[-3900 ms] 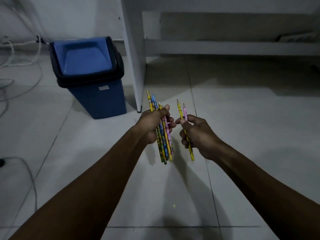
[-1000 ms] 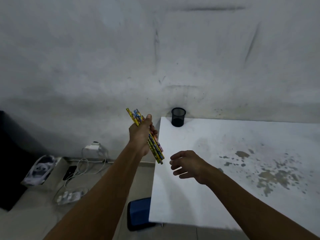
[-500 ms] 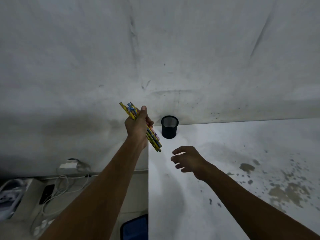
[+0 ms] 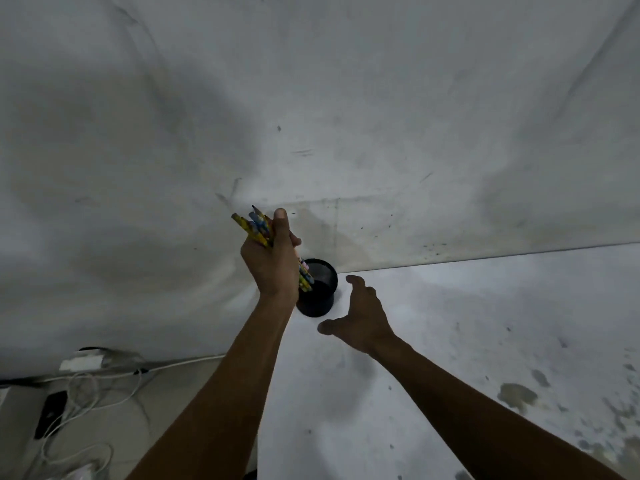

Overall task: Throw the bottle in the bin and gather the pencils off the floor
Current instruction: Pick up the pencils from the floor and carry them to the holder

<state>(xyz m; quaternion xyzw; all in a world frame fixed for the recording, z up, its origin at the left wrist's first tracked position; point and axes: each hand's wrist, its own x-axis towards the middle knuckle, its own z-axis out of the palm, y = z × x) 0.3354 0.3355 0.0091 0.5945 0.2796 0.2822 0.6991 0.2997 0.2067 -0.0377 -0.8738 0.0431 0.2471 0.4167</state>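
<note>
My left hand (image 4: 273, 265) grips a bundle of colourful pencils (image 4: 254, 228), yellow, blue and pink, tilted with their points up to the left. Their lower ends reach over the mouth of a black mesh pencil cup (image 4: 320, 289) that stands at the back left corner of the white table (image 4: 450, 358). My right hand (image 4: 360, 317) hovers open just right of the cup, fingers spread, holding nothing. No bottle and no bin are in view.
A stained grey wall rises directly behind the table. The table top carries dark blotches at the right. On the floor at the lower left lie white cables (image 4: 86, 393), a power adapter (image 4: 81, 360) and a dark phone-like object (image 4: 50, 414).
My left hand has carried the pencils rightward and down until their lower ends are over the cup. My right hand moved closer to the cup. The view shifted up and nearer the table.
</note>
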